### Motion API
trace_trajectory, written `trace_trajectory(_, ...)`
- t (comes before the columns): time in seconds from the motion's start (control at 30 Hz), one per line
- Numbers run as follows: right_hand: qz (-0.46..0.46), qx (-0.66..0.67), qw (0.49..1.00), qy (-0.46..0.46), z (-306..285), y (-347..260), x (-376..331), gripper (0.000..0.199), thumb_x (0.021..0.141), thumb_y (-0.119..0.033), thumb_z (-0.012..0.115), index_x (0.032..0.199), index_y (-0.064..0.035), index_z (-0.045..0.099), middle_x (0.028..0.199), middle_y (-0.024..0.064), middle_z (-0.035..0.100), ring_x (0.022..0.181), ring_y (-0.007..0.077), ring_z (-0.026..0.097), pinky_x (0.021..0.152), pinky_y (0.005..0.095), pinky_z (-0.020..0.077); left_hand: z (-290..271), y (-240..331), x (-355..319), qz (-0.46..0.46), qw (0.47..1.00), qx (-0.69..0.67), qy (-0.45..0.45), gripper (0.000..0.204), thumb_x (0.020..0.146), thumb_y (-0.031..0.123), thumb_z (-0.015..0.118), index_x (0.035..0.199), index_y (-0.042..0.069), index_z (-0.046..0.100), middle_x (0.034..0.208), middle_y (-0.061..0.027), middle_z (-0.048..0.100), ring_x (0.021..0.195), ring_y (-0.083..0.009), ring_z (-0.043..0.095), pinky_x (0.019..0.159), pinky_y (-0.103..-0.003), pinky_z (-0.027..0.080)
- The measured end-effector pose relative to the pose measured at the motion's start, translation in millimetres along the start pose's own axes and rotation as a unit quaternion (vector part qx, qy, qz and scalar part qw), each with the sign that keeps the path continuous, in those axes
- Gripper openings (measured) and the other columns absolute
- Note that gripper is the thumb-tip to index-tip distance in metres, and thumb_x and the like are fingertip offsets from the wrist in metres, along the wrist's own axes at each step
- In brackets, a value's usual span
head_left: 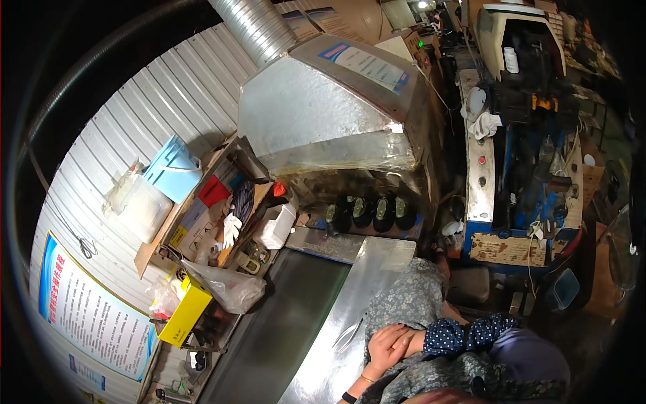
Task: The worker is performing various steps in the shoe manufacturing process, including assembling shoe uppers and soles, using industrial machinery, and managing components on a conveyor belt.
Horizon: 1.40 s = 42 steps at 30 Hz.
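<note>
Both hands at rest on the lap. Left hand [385, 348] folds against right hand [408, 343] over the floral apron [406, 296]; fingers loosely bent, no object visible in either. Overlap hides how far open each one is. The pose seems chosen for rest, each hand propping the other.

Nearest tool: thin metal tweezers, by the look of them [347, 336], lying on the metal tabletop [323, 367] at its right edge, just beside the apron. Probably put there to be within easy reach.

Dark conveyor belt [286, 306] runs along the tabletop's left edge. Beyond the far edge, four dark shoes [383, 214] stand side by side under the metal hood [319, 111]; the row perhaps lets each stand apart.

Left of the belt, a shelf carries a light-blue pail [173, 170], likely up there to spare working room. White glove [231, 230] lies lower, near the white jug [276, 227].
</note>
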State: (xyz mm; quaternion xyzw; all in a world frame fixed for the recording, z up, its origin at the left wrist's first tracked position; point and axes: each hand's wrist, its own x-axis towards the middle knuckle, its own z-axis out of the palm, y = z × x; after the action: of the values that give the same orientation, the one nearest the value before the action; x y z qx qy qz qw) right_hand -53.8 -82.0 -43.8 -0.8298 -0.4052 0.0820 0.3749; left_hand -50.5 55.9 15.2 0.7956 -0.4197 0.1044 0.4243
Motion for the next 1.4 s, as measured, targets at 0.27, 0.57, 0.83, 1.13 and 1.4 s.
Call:
trace_trajectory(0.27,0.000,0.017,1.000,0.018,-4.1,-2.4,1.4,0.021,0.086,-0.016,0.058,0.100,-0.0027,0.066,0.103,0.0156,0.067,0.099,0.0284,0.062,0.087,0.0395,0.0477,-0.2,-1.5,3.0,0.011,1.000,-0.002,0.001,0.024,0.081,0.022,0.069,0.095,0.003,0.072,0.103,-0.0144,0.071,0.097,-0.0317,0.068,0.086,-0.039,0.051)
trace_trajectory(0.57,-0.001,0.030,1.000,0.008,-4.8,-1.8,0.7,0.020,0.087,-0.015,0.057,0.100,-0.0024,0.066,0.103,0.0154,0.067,0.098,0.0284,0.062,0.087,0.0396,0.0477,-1.1,-0.5,3.2,0.012,1.000,-0.002,-0.001,0.023,0.081,0.022,0.070,0.096,0.005,0.073,0.103,-0.0131,0.072,0.098,-0.0311,0.068,0.086,-0.038,0.052)
trace_trajectory(0.83,0.002,0.043,0.999,0.007,-4.3,-0.5,-1.9,0.019,0.087,-0.014,0.056,0.099,-0.0022,0.066,0.104,0.0152,0.068,0.098,0.0285,0.062,0.087,0.0397,0.0477,-3.7,0.7,5.1,0.008,1.000,-0.009,-0.001,0.024,0.081,0.022,0.069,0.096,0.004,0.073,0.103,-0.0142,0.072,0.098,-0.0321,0.068,0.086,-0.039,0.052)
trace_trajectory(1.13,-0.011,0.105,0.994,0.003,-37.4,-23.5,-3.8,0.018,0.088,-0.012,0.055,0.099,-0.0019,0.066,0.104,0.0150,0.068,0.098,0.0285,0.062,0.087,0.0398,0.0477,-19.9,7.9,9.1,-0.043,0.994,-0.044,-0.087,0.040,0.085,0.027,0.068,0.114,0.000,0.065,0.116,-0.0206,0.066,0.110,-0.0354,0.063,0.093,-0.042,0.049)
trace_trajectory(1.4,-0.153,-0.124,0.969,0.148,-114.2,-105.8,18.1,0.055,0.092,-0.038,0.060,0.127,0.0048,0.055,0.131,0.0220,0.057,0.126,0.0401,0.051,0.107,0.0496,0.0368,-75.7,36.4,24.5,0.006,0.957,0.254,-0.141,0.060,0.087,0.041,0.066,0.127,-0.003,0.055,0.126,-0.0233,0.059,0.116,-0.0456,0.054,0.101,-0.049,0.042)
